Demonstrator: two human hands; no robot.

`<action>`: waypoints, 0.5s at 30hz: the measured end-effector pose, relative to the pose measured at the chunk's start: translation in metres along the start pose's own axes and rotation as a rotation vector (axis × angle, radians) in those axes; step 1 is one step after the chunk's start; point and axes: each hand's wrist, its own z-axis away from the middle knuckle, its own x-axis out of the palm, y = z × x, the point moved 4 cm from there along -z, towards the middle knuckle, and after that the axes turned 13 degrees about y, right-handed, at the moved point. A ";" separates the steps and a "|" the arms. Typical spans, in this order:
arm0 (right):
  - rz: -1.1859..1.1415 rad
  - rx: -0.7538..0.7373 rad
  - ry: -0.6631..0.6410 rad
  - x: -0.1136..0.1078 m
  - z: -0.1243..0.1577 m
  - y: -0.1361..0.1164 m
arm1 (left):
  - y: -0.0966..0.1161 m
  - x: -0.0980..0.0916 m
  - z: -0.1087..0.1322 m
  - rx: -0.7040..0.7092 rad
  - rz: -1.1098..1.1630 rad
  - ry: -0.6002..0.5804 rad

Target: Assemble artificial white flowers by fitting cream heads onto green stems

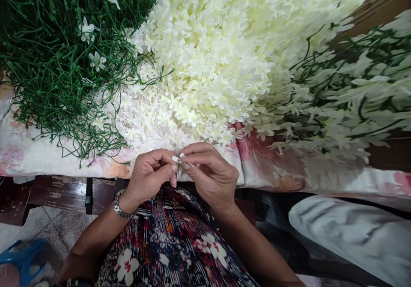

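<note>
Cream-white plastic makes up the small blossom [178, 159] pinched between both hands, just below the near edge of the heap of loose petals [224, 55] and above the person's lap. The left hand [150, 173] is closed narrow, with thumb and forefinger pressed on the blossom's left side. The right hand [210, 173] is closed the same way and meets it from the other side, so both grip the one piece. A wristwatch [120, 207] sits on the left wrist.

Done well, I judge, this fitting calls for a grip at the very fingertips. One hand should steady the base while the other presses or turns along the piece's own line. Pressure should be light enough that the thin petals do not fold.

Two petal tips show above the fingers, opening upward and toward the heap. A thin pale part shows beneath them, pointing away from the heap toward the lap. The long axis therefore seems to run from heap to lap, but the fingers hide most of it and the exact tilt cannot be told.

Left of the heap lies a tangle of green stems [54, 55]. Right of it lie flowered sprigs [353, 94]. Under the heap a floral cloth [263, 162] covers the surface.
</note>
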 end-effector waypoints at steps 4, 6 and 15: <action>0.014 0.002 -0.062 0.000 0.000 -0.001 | 0.000 -0.002 0.002 0.031 0.000 -0.003; 0.016 0.002 -0.085 0.000 -0.001 -0.001 | 0.000 -0.003 0.003 0.039 0.003 -0.013; 0.109 -0.053 -0.195 0.002 0.002 -0.008 | 0.003 -0.003 0.007 0.172 -0.138 0.155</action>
